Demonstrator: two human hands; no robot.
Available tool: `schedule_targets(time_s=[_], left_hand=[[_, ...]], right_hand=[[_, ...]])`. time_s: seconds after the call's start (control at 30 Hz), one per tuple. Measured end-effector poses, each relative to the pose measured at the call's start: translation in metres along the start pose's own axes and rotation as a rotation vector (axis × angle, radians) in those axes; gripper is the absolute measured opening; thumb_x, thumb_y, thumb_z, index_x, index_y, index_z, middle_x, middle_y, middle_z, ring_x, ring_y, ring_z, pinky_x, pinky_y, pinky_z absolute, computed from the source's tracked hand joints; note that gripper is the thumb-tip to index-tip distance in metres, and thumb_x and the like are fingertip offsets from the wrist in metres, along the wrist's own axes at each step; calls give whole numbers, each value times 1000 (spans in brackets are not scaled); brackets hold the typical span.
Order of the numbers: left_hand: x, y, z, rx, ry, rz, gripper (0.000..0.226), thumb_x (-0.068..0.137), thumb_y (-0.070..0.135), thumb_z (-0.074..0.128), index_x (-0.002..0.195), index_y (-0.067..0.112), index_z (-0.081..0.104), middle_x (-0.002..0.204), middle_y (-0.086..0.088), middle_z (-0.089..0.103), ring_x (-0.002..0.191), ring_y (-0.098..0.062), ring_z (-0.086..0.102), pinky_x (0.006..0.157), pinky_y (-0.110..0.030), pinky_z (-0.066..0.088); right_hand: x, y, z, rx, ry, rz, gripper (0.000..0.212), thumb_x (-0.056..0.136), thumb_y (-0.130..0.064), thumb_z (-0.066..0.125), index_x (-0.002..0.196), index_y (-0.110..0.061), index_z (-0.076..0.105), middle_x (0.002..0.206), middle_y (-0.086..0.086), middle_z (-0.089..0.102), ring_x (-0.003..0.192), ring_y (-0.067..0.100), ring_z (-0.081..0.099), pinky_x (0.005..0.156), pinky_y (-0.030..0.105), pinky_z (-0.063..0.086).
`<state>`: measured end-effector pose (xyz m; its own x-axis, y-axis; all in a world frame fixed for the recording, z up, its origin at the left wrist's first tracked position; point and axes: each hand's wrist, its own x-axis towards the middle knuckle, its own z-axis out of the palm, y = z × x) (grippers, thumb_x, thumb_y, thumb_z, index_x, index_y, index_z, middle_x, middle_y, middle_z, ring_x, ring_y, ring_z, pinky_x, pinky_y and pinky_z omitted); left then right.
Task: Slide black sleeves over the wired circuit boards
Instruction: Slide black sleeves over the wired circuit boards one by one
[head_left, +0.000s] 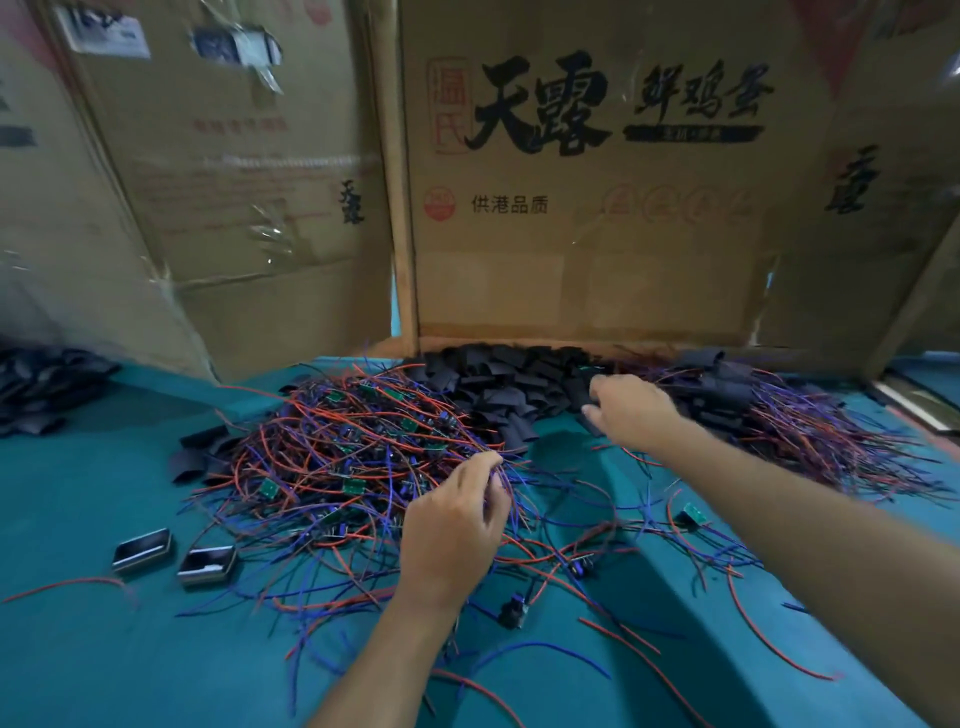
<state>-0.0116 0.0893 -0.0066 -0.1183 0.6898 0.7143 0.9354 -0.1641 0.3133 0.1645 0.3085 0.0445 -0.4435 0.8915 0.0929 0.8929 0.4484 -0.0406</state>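
Observation:
A tangled heap of small green circuit boards with red and blue wires (343, 457) covers the middle of the teal table. My left hand (452, 525) rests on its right edge, fingertips pinched on a few wires. Behind the heap lies a pile of flat black sleeves (509, 389). My right hand (628, 408) reaches into that pile's right end, fingers curled down on the sleeves; I cannot tell whether it holds one. To the right lies a pile of sleeved boards with wires sticking out (779, 415).
Cardboard boxes (597, 208) wall off the back of the table. More black sleeves (36, 384) lie at the far left. Two small dark rectangular pieces (143, 551) sit at the front left. A loose board (693, 514) and stray wires lie near my right forearm.

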Motion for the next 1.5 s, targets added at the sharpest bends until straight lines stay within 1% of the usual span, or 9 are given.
schedule_targets(time_s=[0.3,0.43,0.6,0.7,0.93,1.07,1.23,1.37,1.5], left_hand=[[-3,-24,0,-3,25,-142,10,94,11,61,103,16,63,65,11,49,46,-7,43,38,-20,33],[-3,-20,-2,-10,8,-130,9,94,13,62,103,15,64,71,5,63,50,-10,54,39,-22,38],[-2,-1,-3,-31,-53,35,49,87,45,67,127,15,62,108,5,71,80,-12,68,57,-27,55],[-5,20,-3,-38,-117,140,65,81,47,71,134,10,59,115,1,70,92,-15,68,66,-29,53],[-10,46,-22,-357,-311,229,72,83,41,71,146,17,47,113,4,63,95,-14,62,84,-35,52],[5,28,-36,-448,-360,69,63,85,57,65,139,30,52,95,14,57,81,3,51,78,-22,44],[48,-43,-34,96,-333,-166,19,97,21,61,114,15,65,109,-3,61,108,-23,51,96,-40,45],[68,-61,-20,392,-588,-88,19,93,28,64,109,21,58,110,-1,59,108,-24,52,88,-39,46],[83,-58,-16,620,-586,74,22,95,42,61,105,22,57,106,0,62,104,-24,56,88,-38,44]], right_hand=[[20,15,23,253,-237,201,53,93,-48,59,59,-12,41,52,4,37,45,20,35,49,31,26],[-5,4,6,151,-33,171,32,103,-23,41,92,-1,62,87,15,65,75,31,62,65,37,53],[-94,-54,-15,579,223,-52,26,96,-29,56,76,-14,64,63,0,61,51,5,51,45,19,34],[-152,-80,-7,676,140,-143,24,91,-26,63,69,-16,63,60,-5,61,55,6,50,54,20,36],[-195,-56,-12,1740,-402,40,30,84,-25,66,98,0,60,94,24,59,75,27,59,68,33,52],[-194,-50,-8,1795,-293,106,42,78,-17,66,111,9,62,95,19,67,77,21,65,66,26,57],[-190,-40,-6,1764,-121,146,43,73,-21,70,108,4,64,89,13,68,79,22,66,68,28,57],[-190,-40,-2,1733,-131,178,43,71,-26,73,105,-1,67,91,12,70,81,20,67,63,27,56],[-189,-40,0,1736,-127,191,41,70,-29,74,102,-4,68,90,11,71,80,19,67,63,27,55]])
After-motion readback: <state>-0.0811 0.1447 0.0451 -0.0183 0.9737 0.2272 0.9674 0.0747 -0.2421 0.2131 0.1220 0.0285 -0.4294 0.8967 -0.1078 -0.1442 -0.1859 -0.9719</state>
